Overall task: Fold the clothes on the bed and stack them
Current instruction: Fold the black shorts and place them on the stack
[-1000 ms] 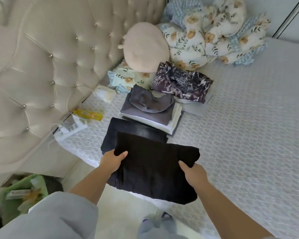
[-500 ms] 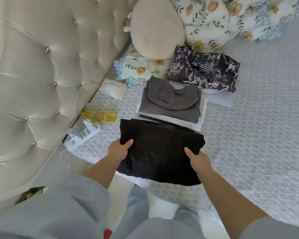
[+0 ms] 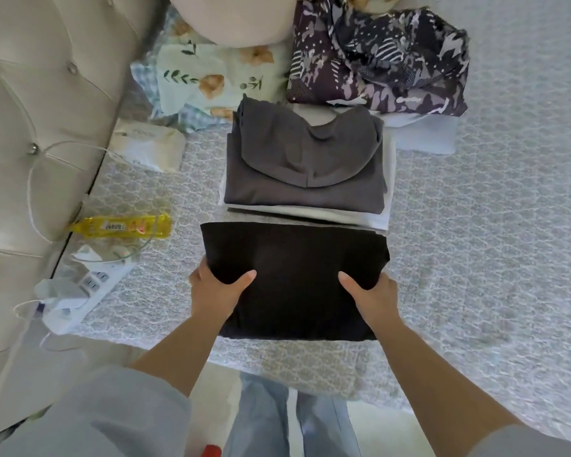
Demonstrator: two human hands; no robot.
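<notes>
We grip a folded black garment [image 3: 294, 285] by its two side edges: our left hand [image 3: 216, 296] and right hand [image 3: 371, 300] each pinch it, thumb on top, fingers hidden beneath. It sits just in front of the folded stack [image 3: 305, 192], whose top piece is a grey garment [image 3: 305, 166]. Behind that stack a patterned purple garment [image 3: 381, 57] lies crumpled, apparently unfolded. We judge several pieces done, this one ready to stack, and at least one left.

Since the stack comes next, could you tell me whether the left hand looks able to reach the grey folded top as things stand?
Probably not yet: the left hand grips the black folded garment, though the grey folded top lies uncovered just beyond.
</notes>
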